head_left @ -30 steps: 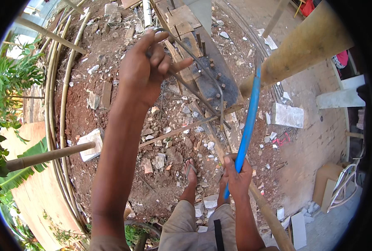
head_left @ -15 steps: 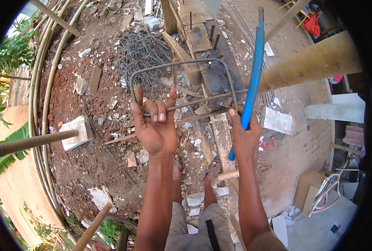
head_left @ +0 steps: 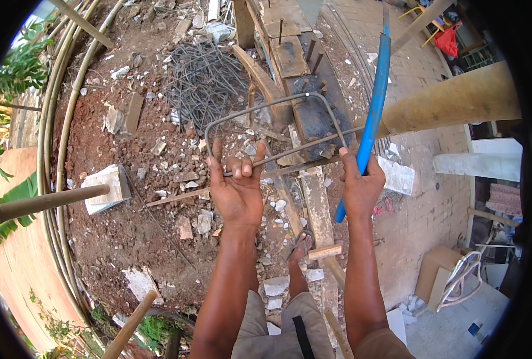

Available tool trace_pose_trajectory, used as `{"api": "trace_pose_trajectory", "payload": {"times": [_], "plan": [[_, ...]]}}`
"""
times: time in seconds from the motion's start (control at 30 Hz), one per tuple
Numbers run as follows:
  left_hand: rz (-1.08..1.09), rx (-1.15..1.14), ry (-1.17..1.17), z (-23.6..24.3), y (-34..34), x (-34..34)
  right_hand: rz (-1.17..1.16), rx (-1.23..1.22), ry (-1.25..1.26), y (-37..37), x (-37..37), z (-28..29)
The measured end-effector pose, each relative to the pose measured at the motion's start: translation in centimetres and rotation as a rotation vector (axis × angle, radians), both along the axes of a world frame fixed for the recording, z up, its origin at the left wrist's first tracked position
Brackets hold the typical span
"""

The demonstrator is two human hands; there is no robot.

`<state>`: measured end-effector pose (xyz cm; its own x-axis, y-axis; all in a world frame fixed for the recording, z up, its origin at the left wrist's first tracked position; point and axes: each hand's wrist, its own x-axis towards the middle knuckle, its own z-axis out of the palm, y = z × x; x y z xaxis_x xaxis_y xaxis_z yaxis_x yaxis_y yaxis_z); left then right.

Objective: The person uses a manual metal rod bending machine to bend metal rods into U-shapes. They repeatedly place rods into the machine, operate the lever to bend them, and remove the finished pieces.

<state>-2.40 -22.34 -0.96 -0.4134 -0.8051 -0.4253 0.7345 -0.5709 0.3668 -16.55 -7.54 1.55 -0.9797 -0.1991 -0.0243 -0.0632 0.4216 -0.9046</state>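
My left hand is palm up with fingers curled on a bent rebar rectangle, raised over the rubble. My right hand grips a blue tube with a metal piece at its top end; my right thumb is at the rectangle's right side. Behind them lies a wooden bench with upright steel pins and a dark, dirty surface.
A heap of bent steel pieces lies beyond my left hand. Bamboo poles and a white block are at left. A thick pole crosses at right, near paving, a white block and a chair frame.
My left hand has come down and turned palm up, with the rebar rectangle now squarely in view. Both hands have shifted slightly right in the last half second, and the tube's lower end has risen.
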Motion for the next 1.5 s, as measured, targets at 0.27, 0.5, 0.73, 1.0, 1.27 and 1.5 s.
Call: {"api": "trace_pose_trajectory", "payload": {"times": [0.27, 0.5, 0.73, 1.0, 1.27, 1.5], "plan": [[-0.076, -0.157, -0.094, 0.0, -0.5, 0.2, 0.010, 0.033, -0.021, 0.4, -0.1, -0.7], [-0.114, -0.018, -0.283, -2.8, -2.9, -0.6, -0.005, 0.013, -0.167, -0.6, 0.8, -2.2], [-0.498, -0.517, -1.034, -1.5, -11.8, -1.6, 0.024, 0.034, -0.132, -0.3, 0.3, -2.8], [-0.760, -0.872, -1.264, -0.6, -14.4, -4.0, 0.057, 0.103, -0.186, -0.6, 0.2, -2.7], [-0.615, -1.010, -1.360, -2.5, -14.5, -4.2, 0.401, 0.217, 0.057, 8.1, 0.9, 0.4], [-0.644, -0.981, -1.343, -2.9, -14.4, -3.9, 0.367, 0.446, -0.247, 17.1, 1.2, 2.8]]}}
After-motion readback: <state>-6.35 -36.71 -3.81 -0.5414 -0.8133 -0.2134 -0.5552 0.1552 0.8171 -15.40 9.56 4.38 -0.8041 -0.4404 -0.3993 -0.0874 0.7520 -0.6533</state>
